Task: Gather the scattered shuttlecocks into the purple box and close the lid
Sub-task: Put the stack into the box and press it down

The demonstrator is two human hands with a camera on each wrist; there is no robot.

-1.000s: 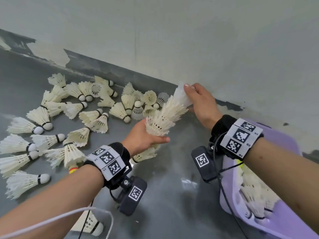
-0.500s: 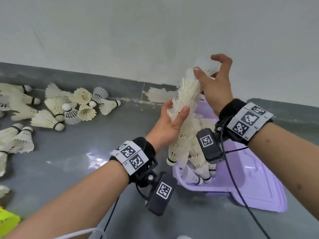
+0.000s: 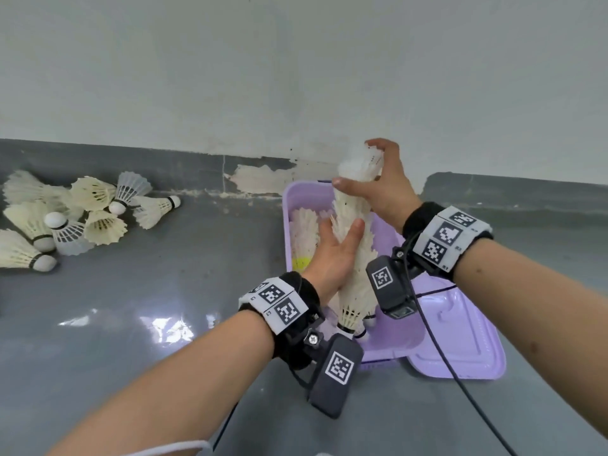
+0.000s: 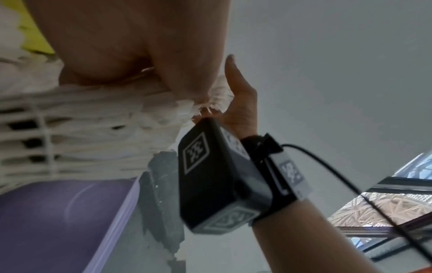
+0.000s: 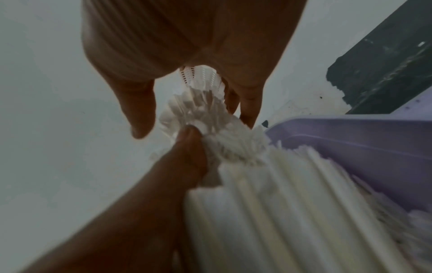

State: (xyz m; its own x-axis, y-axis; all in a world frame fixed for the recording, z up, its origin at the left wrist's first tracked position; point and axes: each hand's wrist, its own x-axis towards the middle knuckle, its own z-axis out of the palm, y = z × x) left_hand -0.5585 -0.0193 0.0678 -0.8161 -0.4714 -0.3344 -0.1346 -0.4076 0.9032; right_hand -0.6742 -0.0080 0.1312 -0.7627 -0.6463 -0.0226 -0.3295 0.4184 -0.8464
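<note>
A long nested stack of white shuttlecocks stands nearly upright, its cork end down inside the open purple box. My left hand grips the stack's middle, thumb lying along the feathers. My right hand pinches the top end between thumb and fingers. The right wrist view shows that pinch on the feathered stack above the box wall. In the left wrist view the stack runs under my palm over the box. More white shuttlecocks and a yellow one lie in the box.
The purple lid lies open on the grey floor to the right of the box. Several loose shuttlecocks lie scattered at the left by the wall. The wall rises just behind the box. Cables hang from both wrist cameras.
Both hands carried the stack from the scattered pile rightwards to the box. Since half a second ago it has tipped more upright and sunk lower into the box.
</note>
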